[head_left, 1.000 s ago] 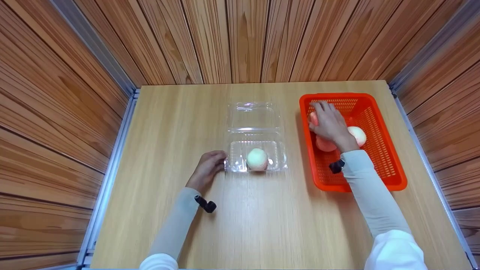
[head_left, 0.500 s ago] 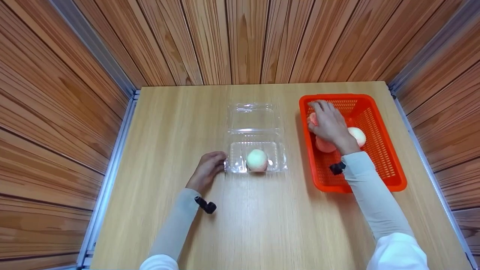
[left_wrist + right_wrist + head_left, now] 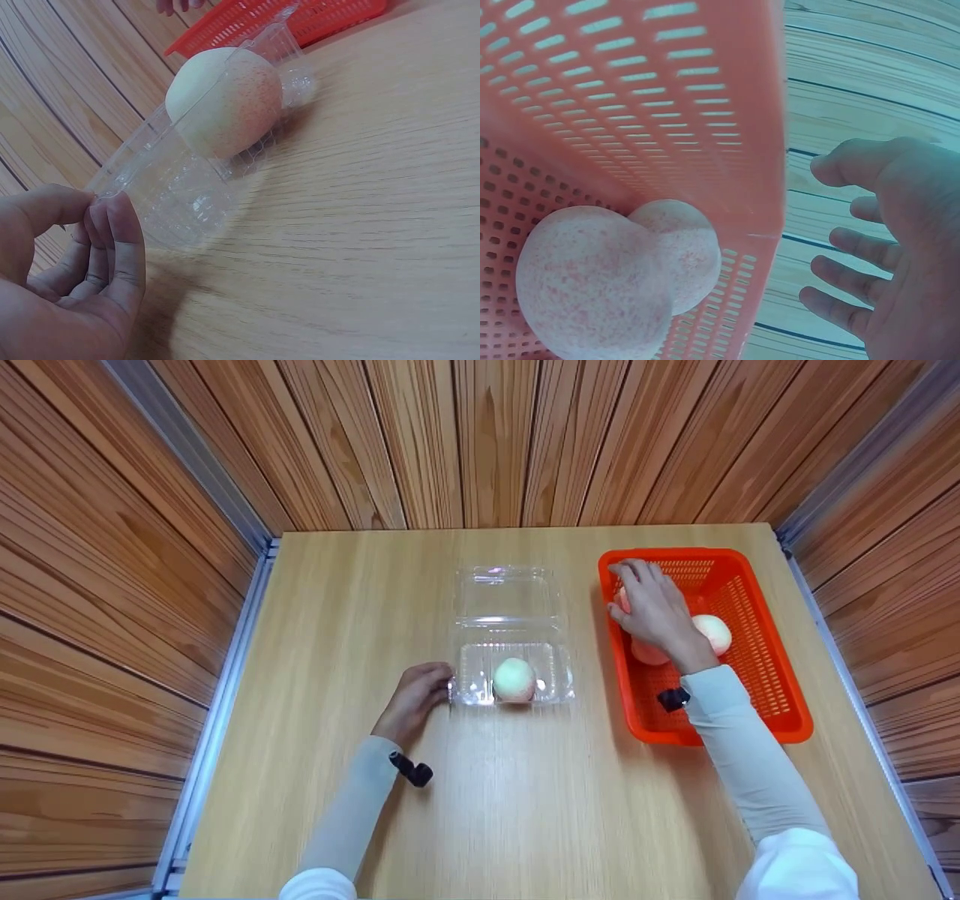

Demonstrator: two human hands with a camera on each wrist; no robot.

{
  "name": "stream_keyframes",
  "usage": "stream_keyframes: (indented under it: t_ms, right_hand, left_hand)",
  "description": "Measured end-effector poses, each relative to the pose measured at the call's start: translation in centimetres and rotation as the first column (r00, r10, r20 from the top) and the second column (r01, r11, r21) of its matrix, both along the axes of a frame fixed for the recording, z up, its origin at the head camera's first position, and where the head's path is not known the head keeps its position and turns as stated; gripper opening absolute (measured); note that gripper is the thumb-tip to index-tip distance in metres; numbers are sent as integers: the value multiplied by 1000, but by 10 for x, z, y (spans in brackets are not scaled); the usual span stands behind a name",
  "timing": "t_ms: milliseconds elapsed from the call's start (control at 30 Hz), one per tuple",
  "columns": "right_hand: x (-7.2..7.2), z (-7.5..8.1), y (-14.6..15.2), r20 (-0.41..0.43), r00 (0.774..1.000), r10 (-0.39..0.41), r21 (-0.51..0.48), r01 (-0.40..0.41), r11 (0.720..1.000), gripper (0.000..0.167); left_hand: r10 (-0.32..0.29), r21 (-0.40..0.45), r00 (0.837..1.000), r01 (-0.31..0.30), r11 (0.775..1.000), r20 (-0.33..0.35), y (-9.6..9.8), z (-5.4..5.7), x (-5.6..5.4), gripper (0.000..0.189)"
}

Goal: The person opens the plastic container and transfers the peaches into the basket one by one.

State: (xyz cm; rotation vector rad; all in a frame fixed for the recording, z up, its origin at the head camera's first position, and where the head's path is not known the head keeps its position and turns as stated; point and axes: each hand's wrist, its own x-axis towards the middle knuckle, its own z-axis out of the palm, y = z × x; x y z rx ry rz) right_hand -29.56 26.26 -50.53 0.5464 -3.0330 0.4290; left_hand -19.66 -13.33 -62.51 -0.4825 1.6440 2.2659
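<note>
My left hand [image 3: 414, 694] pinches the near left rim of a clear plastic clamshell container [image 3: 172, 195] between thumb and fingers. The container lies open on the table, lid flat toward the back wall. One pale green and pink peach [image 3: 514, 681] sits in its base. Over the left side of the orange basket, my right hand [image 3: 652, 604] hovers, fingers spread and gripping nothing in the right wrist view. Beneath it, a pink peach [image 3: 624, 598] and another peach [image 3: 649, 653] are partly hidden. A paler peach [image 3: 711, 634] lies beside my wrist in the basket.
The orange slotted basket [image 3: 759, 619] stands at the right of the wooden table [image 3: 337, 607], its walls rising around the peaches. Wood-plank walls [image 3: 491, 442] enclose the table at the back and sides, with metal rails [image 3: 217, 720] along the side edges.
My right hand has shifted slightly left over the basket, nearer its left rim. My left hand, the container and the peach in it stay where they were.
</note>
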Motion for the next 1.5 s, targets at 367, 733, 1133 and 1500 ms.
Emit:
stream_keyframes:
  t_ms: [367,733,1133,1500]
  right_hand:
    - [5,10,-10,-45,998,42,31,-40,999,66]
    - [11,16,-23,-64,996,59,22,-58,998,67]
    - [17,21,-33,-140,984,106,7,-106,994,63]
    - [25,34,-45,-83,990,112,43,-108,993,69]
  left_hand:
    - [6,2,1000,-6,1000,-7,1,-1,0,25]
    - [7,7,1000,-7,1000,-17,1,-3,0,22]
    - [-18,-2,1000,18,1000,-14,0,-1,0,20]
    - [-19,0,1000,19,1000,-2,0,-2,-1,23]
